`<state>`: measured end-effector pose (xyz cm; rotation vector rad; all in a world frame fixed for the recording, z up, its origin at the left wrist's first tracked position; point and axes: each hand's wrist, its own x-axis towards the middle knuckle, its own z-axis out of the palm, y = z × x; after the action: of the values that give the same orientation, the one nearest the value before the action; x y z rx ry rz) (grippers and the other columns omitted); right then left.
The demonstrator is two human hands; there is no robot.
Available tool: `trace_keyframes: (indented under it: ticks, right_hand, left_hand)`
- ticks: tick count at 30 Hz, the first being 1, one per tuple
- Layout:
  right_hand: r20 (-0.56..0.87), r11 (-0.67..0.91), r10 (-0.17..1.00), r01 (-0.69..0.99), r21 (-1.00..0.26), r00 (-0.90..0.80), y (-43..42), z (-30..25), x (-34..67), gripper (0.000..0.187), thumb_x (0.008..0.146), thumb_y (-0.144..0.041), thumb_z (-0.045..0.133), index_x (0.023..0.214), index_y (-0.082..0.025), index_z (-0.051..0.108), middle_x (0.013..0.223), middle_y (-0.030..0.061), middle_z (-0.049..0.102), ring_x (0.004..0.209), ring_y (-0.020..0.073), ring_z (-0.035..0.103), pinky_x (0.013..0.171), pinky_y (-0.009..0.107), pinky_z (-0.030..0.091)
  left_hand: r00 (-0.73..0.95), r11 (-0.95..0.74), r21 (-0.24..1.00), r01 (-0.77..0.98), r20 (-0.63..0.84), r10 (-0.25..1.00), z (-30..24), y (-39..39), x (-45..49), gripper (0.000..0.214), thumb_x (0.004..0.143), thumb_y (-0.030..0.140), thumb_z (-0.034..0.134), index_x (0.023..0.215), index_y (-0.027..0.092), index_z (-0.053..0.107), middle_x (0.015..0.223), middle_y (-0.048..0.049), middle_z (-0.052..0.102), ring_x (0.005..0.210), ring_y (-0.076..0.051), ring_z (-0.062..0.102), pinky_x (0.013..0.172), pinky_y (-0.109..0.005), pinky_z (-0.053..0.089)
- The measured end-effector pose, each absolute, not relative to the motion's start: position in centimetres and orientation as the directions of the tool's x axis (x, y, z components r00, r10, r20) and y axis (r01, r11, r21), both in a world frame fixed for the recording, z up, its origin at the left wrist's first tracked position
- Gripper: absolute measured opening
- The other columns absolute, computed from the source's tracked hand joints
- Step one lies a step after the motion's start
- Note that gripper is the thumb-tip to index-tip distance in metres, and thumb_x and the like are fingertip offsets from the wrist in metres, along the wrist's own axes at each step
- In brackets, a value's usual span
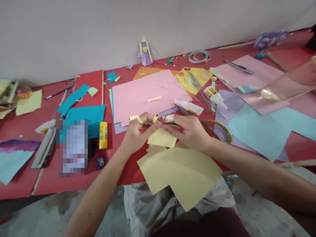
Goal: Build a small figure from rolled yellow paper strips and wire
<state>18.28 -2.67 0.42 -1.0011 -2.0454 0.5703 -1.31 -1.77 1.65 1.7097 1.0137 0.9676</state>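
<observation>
My left hand [138, 133] is closed in a pinch around a small piece of rolled pale-yellow paper [134, 118] with a thin wire. One curled end sticks out past the knuckles; another small yellow curl [155, 117] stands between the hands. My right hand [190, 130] meets it, thumb and fingertips pressed together at the same piece; what exactly they grip is hidden. A white wrap [170, 118] covers one right fingertip. Pale-yellow paper sheets [182, 171] lie below the hands, partly over the table edge. Scissors with yellow handles [225, 130] lie beside my right hand.
Pink sheets [140, 98] are stacked ahead, with a glue bottle [192, 107] and another bottle [214, 95] to their right. A yellow glue stick [103, 135] stands left. A paper doll [146, 52] leans by the wall. A blurred transparent object [288, 84] juts in from the right.
</observation>
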Motion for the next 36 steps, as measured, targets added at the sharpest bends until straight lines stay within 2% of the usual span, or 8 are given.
trace_keyframes:
  ticks: [10,14,17,20,24,28,32,36]
  right_hand:
    - [0.332,0.458,0.884,0.475,-0.751,-0.329,-2.5,1.0,18.3,0.020,0.094,-0.033,0.056,0.086,-0.017,0.066,0.072,0.0007,0.067,0.062,0.0112,0.056,0.058,0.021,0.041]
    - [0.277,0.391,0.914,0.460,-0.797,-0.297,-2.3,0.9,18.5,0.021,0.093,-0.034,0.056,0.086,-0.017,0.065,0.077,0.0025,0.068,0.067,0.0131,0.058,0.061,0.023,0.043]
    - [0.232,0.355,0.920,0.424,-0.833,-0.315,-2.2,0.7,18.5,0.022,0.093,-0.037,0.057,0.086,-0.018,0.065,0.079,0.0027,0.069,0.068,0.0134,0.059,0.061,0.023,0.044]
    - [0.219,0.357,0.909,0.393,-0.847,-0.354,-2.3,0.6,18.5,0.022,0.092,-0.037,0.058,0.086,-0.018,0.066,0.082,0.0029,0.070,0.070,0.0140,0.061,0.063,0.023,0.045]
    - [0.228,0.382,0.896,0.402,-0.832,-0.381,-2.3,0.6,18.4,0.022,0.092,-0.038,0.058,0.086,-0.018,0.066,0.081,0.0027,0.070,0.071,0.0143,0.060,0.062,0.023,0.044]
    - [0.233,0.396,0.887,0.399,-0.827,-0.398,-2.3,0.7,18.3,0.021,0.092,-0.035,0.058,0.085,-0.017,0.066,0.075,0.0009,0.067,0.065,0.0121,0.057,0.060,0.022,0.042]
    - [0.229,0.398,0.882,0.390,-0.830,-0.412,-2.2,0.6,18.3,0.022,0.092,-0.034,0.057,0.084,-0.017,0.067,0.076,0.0015,0.068,0.065,0.0122,0.057,0.058,0.022,0.041]
    - [0.205,0.372,0.880,0.356,-0.857,-0.428,-2.1,0.8,18.4,0.020,0.093,-0.034,0.057,0.088,-0.018,0.069,0.083,0.0023,0.070,0.074,0.0143,0.062,0.065,0.024,0.045]
  left_hand:
    - [0.319,-0.150,0.974,0.168,0.090,0.943,1.9,-1.0,-2.0,0.028,0.091,0.046,0.058,0.082,0.020,0.062,0.059,0.0026,0.052,0.055,-0.010,0.049,0.053,-0.022,0.040]
    - [0.108,-0.072,0.992,0.102,0.061,0.992,1.8,0.2,-3.4,0.028,0.091,0.046,0.057,0.085,0.020,0.064,0.055,0.0030,0.051,0.049,-0.010,0.048,0.049,-0.022,0.041]
    - [0.028,0.021,0.947,0.321,-0.032,0.999,1.1,1.3,-4.9,0.032,0.085,0.051,0.062,0.083,0.019,0.061,0.059,0.0017,0.055,0.043,-0.010,0.045,0.043,-0.023,0.035]
    - [-0.040,-0.078,0.684,0.725,0.155,0.987,0.6,1.6,-5.8,0.040,0.082,0.057,0.062,0.074,0.019,0.058,0.064,-0.0028,0.057,0.055,-0.017,0.052,0.048,-0.025,0.033]
    - [-0.116,-0.193,0.489,0.851,0.531,0.839,1.3,0.7,-5.5,0.035,0.082,0.052,0.066,0.093,0.020,0.056,0.091,-0.0081,0.059,0.082,-0.024,0.058,0.064,-0.029,0.039]
    - [-0.006,-0.430,0.471,0.770,0.680,0.733,2.2,-0.6,-4.2,0.033,0.083,0.035,0.070,0.109,0.022,0.055,0.095,-0.0068,0.056,0.091,-0.022,0.055,0.083,-0.032,0.042]
    - [0.477,-0.659,0.598,0.457,0.461,0.749,2.1,-1.5,-2.7,0.016,0.092,0.027,0.059,0.108,0.023,0.058,0.086,-0.0021,0.062,0.077,-0.014,0.059,0.073,-0.026,0.047]
    - [0.509,-0.660,0.632,0.407,0.442,0.738,1.5,-1.5,-2.1,0.007,0.093,0.023,0.058,0.098,0.022,0.061,0.088,-0.0025,0.067,0.080,-0.013,0.062,0.072,-0.024,0.048]
